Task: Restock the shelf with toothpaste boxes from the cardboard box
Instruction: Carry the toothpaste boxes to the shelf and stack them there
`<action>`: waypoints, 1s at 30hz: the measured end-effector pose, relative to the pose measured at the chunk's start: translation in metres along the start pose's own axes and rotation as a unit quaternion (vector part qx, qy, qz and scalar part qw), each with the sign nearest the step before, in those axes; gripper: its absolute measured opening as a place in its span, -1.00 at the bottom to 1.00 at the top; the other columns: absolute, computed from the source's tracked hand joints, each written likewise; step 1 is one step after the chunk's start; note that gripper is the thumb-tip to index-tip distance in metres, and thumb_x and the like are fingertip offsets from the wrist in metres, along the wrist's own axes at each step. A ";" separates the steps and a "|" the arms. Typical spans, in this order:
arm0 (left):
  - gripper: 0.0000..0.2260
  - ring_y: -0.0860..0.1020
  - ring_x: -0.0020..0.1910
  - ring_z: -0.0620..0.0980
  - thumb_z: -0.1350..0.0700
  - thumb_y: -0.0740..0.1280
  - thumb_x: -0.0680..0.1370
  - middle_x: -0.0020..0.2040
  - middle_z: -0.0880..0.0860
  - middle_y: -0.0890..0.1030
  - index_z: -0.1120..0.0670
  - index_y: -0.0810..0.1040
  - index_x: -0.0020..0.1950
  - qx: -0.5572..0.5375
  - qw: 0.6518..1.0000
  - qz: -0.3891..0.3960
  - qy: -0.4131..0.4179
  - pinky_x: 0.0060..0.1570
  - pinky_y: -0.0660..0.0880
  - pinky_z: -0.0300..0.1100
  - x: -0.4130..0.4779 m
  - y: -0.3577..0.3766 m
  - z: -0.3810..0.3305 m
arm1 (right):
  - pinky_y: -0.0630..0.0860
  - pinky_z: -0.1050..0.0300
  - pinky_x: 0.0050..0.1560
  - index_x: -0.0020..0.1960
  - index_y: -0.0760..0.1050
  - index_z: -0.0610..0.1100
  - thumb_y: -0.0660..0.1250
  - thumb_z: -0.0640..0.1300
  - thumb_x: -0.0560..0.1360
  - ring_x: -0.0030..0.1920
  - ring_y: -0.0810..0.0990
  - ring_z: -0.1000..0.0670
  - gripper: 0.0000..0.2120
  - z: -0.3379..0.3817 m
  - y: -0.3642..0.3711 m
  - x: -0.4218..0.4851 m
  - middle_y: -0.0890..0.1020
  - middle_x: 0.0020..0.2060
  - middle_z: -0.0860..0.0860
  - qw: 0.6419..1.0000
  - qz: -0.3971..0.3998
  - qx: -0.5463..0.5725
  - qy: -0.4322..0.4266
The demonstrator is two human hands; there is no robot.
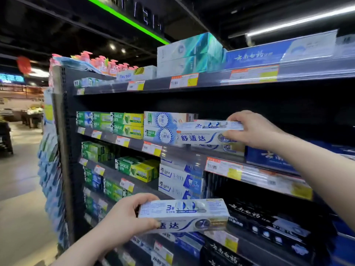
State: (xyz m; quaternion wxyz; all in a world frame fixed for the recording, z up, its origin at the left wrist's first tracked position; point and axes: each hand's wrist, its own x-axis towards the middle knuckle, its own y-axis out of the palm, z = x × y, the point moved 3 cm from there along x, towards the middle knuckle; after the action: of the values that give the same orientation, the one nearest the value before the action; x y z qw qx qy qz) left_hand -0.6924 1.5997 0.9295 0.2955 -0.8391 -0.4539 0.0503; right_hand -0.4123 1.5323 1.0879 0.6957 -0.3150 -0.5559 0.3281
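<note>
My right hand (pixel 253 129) grips the right end of a white-and-blue toothpaste box (pixel 203 134), held level on top of a like box on the second shelf (pixel 192 153). Lower down, my left hand (pixel 128 215) holds a second white-and-blue toothpaste box (pixel 184 215) by its left end, in front of the lower shelves and apart from them. The cardboard box is out of sight.
Green and yellow toothpaste boxes (pixel 127 124) fill the shelf to the left. Dark blue boxes (pixel 269 158) lie to the right of my right hand, black ones (pixel 269 223) below. Teal boxes (pixel 190 54) stand on the top shelf. The aisle floor (pixel 21 189) opens to the left.
</note>
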 end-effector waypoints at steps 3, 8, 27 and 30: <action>-0.69 0.58 -0.29 -0.34 0.29 0.47 0.36 -0.13 -0.01 0.64 0.02 0.57 0.03 -0.014 0.999 0.031 0.014 -0.37 0.45 -0.48 0.032 -0.006 0.012 | 0.43 0.09 0.07 0.10 0.50 -0.02 0.38 0.06 0.39 -0.02 0.50 0.00 -0.68 -0.002 0.009 0.011 0.48 0.00 0.02 0.999 0.001 -0.027 0.018; -0.64 0.60 -0.26 -0.32 0.20 0.52 0.31 -0.21 -0.20 0.69 -0.10 0.56 0.02 -0.029 0.994 0.097 0.033 -0.32 0.44 -0.49 0.083 -0.019 0.033 | 0.43 0.06 0.18 0.19 0.49 -0.06 0.38 0.09 0.39 0.11 0.52 -0.04 -0.58 -0.006 0.020 0.015 0.49 0.08 0.00 0.995 -0.004 -0.070 0.074; -0.38 0.63 -0.04 -0.15 -0.18 0.56 -0.05 -0.02 -0.15 0.68 -0.15 0.62 -0.01 -0.090 0.961 0.202 0.165 0.07 0.53 -0.13 0.164 -0.029 0.023 | 0.45 -0.10 0.16 0.09 0.57 -0.01 0.25 0.33 0.29 0.05 0.52 -0.09 -0.46 -0.003 0.027 0.005 0.56 -0.05 -0.01 0.973 0.043 -0.175 0.144; -0.40 0.62 -0.05 -0.19 -0.20 0.50 -0.04 -0.05 -0.23 0.66 -0.27 0.57 0.00 -0.060 0.960 0.179 0.206 0.05 0.53 -0.11 0.172 -0.043 -0.010 | 0.46 0.04 0.15 0.15 0.56 -0.04 0.28 0.21 0.40 0.00 0.54 -0.02 -0.55 -0.003 0.004 0.002 0.53 -0.07 0.04 0.977 -0.063 -0.120 0.167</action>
State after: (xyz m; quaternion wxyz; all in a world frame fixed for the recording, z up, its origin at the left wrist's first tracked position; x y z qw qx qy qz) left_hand -0.6197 1.7491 0.9928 0.3181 -0.9150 -0.2279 -0.0987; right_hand -0.4093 1.5357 1.0854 0.7550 -0.4108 -0.4863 0.1574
